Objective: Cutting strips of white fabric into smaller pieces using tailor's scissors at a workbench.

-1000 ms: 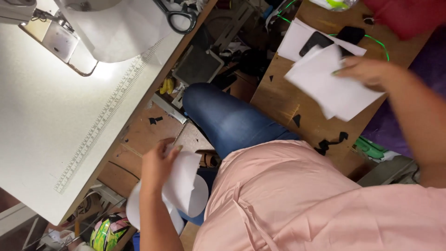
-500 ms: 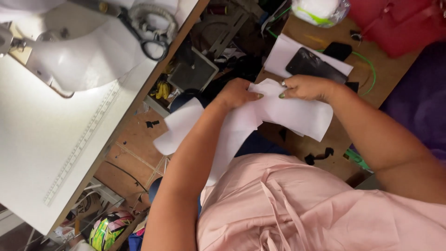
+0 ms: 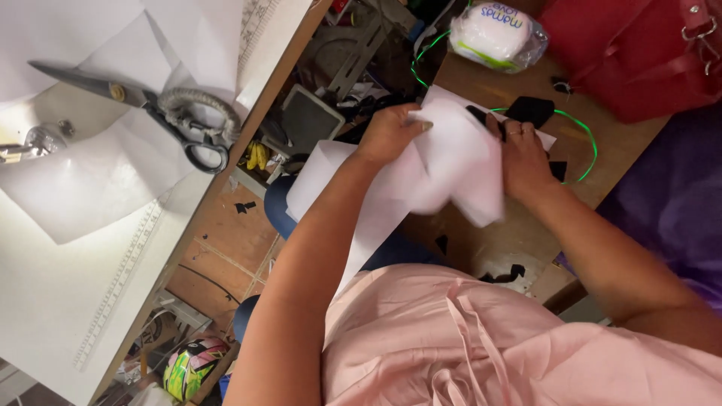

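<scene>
Hands gripping white cloth over the brown surface (image 3: 519,240).
We are pinching the bunched white cloth (image 3: 451,162) with our left hand (image 3: 389,134) while our right hand (image 3: 524,159) is closing around its other edge; scissors (image 3: 162,113) are lying well apart.

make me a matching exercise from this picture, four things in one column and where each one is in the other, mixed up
Things:
1. scissors
2. white fabric pieces
3. red bag
4. wrapped white bundle

Places:
A. top right corner, on the wooden table
B. held between the left hand and right hand
C. on the white table, upper left
D. top edge, just left of the red bag

Pairs: 1-C, 2-B, 3-A, 4-D
</scene>
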